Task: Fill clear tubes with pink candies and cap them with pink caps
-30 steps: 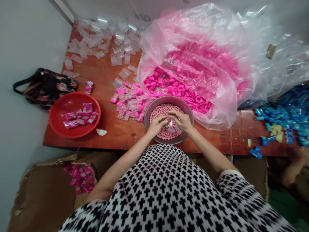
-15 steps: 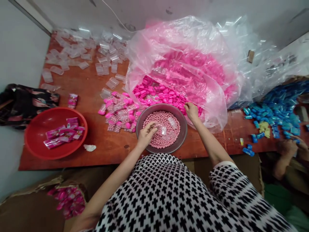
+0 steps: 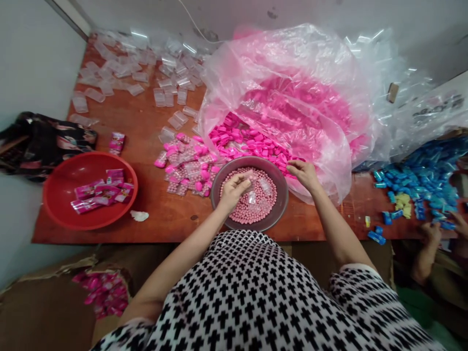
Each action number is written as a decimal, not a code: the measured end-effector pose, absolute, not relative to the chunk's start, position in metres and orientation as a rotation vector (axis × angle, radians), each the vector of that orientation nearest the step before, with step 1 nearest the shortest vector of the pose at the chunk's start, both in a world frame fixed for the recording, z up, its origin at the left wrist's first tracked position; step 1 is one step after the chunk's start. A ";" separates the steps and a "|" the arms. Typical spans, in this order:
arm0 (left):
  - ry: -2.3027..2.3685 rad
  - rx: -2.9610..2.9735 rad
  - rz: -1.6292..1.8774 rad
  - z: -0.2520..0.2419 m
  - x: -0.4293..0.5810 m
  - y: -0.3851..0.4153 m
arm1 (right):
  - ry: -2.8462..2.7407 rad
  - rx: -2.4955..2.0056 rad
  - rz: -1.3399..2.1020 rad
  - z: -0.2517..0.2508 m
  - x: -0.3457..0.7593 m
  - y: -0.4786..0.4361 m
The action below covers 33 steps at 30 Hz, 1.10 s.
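Over a grey bowl (image 3: 281, 204) of pink beads (image 3: 243, 214), my left hand (image 3: 234, 191) is closed on a small clear plastic container (image 3: 249, 176) with pink in it, partly hidden by the fingers. More clear containers (image 3: 265, 186) lie on the beads. My right hand (image 3: 306, 174) is at the near right edge of a heap of bright pink caps (image 3: 252, 139). Its fingers are stretched out and slightly apart, and no cap shows clearly between them. Bead-filled containers with pink caps (image 3: 188, 165) are piled left of the bowl.
A large plastic bag (image 3: 292, 97) of pink pieces rises behind the caps. Loose clear containers (image 3: 113, 73) lie at the back left. A red basin (image 3: 54, 214) holds pink packets. At right, another person's hands (image 3: 431, 239) work near blue pieces (image 3: 420, 175). A dark cloth bag (image 3: 47, 146) lies far left.
The view has shifted, so the table sits slightly further right. My right hand's fingers have spread from a pinch by the caps. My left hand still holds the container over the bowl, slightly higher.
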<state>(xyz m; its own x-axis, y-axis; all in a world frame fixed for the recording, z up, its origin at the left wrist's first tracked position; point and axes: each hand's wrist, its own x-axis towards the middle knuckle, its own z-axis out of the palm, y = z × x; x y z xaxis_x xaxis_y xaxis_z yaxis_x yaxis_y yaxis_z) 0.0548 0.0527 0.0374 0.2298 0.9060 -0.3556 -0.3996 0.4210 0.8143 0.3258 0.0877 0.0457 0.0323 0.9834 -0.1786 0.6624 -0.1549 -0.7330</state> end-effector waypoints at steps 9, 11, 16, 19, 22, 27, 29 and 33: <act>0.837 0.608 1.004 0.052 0.078 0.046 | -1.381 -1.458 1.422 0.078 0.251 0.040; 0.837 0.627 1.008 0.052 0.076 0.041 | -1.276 -1.408 1.414 0.074 0.243 0.040; 0.825 0.645 1.003 0.059 0.071 0.036 | -1.298 -1.330 1.523 0.077 0.241 0.042; 0.823 0.679 0.977 0.064 0.067 0.035 | -1.398 -1.319 1.537 0.083 0.247 0.047; 0.855 0.737 0.983 0.065 0.061 0.035 | -1.500 -1.365 1.396 0.080 0.253 0.052; 0.932 0.709 1.072 0.054 0.042 0.033 | -2.218 -1.525 1.149 0.043 0.228 0.045; 0.951 0.697 1.084 0.050 0.034 0.030 | -2.524 -1.594 1.091 0.022 0.201 0.038; 1.009 0.719 1.091 0.044 0.022 0.023 | -2.686 -1.833 1.044 -0.010 0.153 0.030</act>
